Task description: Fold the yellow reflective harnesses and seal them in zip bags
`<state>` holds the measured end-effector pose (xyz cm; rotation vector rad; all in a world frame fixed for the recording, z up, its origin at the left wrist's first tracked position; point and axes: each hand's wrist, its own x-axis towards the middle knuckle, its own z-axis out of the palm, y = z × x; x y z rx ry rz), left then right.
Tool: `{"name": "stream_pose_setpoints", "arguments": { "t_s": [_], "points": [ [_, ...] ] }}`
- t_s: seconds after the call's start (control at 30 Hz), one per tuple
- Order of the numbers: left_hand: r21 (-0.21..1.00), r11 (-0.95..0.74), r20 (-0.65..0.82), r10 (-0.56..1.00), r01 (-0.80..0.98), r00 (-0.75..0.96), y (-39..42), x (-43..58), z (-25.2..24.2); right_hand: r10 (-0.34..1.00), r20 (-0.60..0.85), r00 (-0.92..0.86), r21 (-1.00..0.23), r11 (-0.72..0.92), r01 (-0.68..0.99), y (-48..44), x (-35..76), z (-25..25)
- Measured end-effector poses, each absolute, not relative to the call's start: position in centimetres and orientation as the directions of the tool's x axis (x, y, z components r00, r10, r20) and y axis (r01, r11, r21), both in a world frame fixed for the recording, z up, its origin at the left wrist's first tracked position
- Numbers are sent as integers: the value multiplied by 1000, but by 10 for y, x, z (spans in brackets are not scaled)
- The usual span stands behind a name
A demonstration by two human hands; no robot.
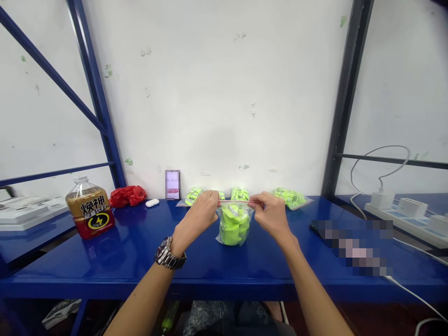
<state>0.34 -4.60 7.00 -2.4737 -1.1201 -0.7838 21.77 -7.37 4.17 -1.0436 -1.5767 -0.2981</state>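
Observation:
A clear zip bag packed with bright yellow-green pieces hangs upright over the blue table, its red-edged seal stretched level at the top. My left hand pinches the seal's left end; a metal watch sits on that wrist. At the right end, the fingers of my right hand are closed on the same strip. Behind them lie more filled bags: one at the left, one in the middle, and one to the right. My hands partly cover some of these.
On the blue table stand a large drink bottle and a crumpled red plastic bag, left. A small white case lies near a propped phone. A blurred dark device with a white cable and a power strip are right.

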Motion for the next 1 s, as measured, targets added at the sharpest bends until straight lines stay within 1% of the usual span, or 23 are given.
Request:
{"name": "stream_pose_setpoints", "arguments": {
  "t_s": [0.07,0.17,0.27,0.37,0.43,0.5,0.57,0.6,0.67,0.73,0.77,0.87,0.97,1.0],
  "points": [
    [-29,-640,653,570,768,499,-45,4,68,471,879,69,-364,570,737,-75,217,42],
    [18,-718,710,499,696,497,-45,6,67,502,860,96,-403,551,731,-76,218,41],
    [72,-789,689,481,610,542,-46,4,67,542,831,127,-440,500,746,-77,220,37],
    [120,-782,691,509,612,514,-47,2,63,556,821,130,-452,493,743,-79,221,33],
    [107,-757,737,496,645,460,-49,1,60,553,830,77,-409,508,758,-86,220,34],
    [70,-759,783,444,647,436,-55,3,57,556,831,-31,-312,510,802,-97,218,41],
    [44,-805,798,385,592,464,-67,5,54,580,800,-150,-203,499,843,-111,213,48],
    [47,-837,793,363,545,489,-74,7,52,603,771,-205,-170,505,847,-119,210,50],
    [94,-886,777,350,454,523,-89,9,48,654,691,-307,-124,526,841,-133,204,49],
    [165,-895,772,379,415,511,-102,8,41,696,631,-343,-93,506,857,-142,203,41],
    [199,-886,770,406,418,493,-107,5,36,709,628,-322,-78,468,880,-144,206,34],
    [286,-836,729,508,469,459,-115,-7,16,716,664,-217,-44,328,944,-134,231,13],
    [353,-762,643,619,543,451,-114,-20,-4,713,695,-89,-59,179,982,-102,271,-3],
    [365,-735,614,651,571,446,-113,-22,-9,721,689,-73,-57,154,986,-87,283,-7]
  ]
}}
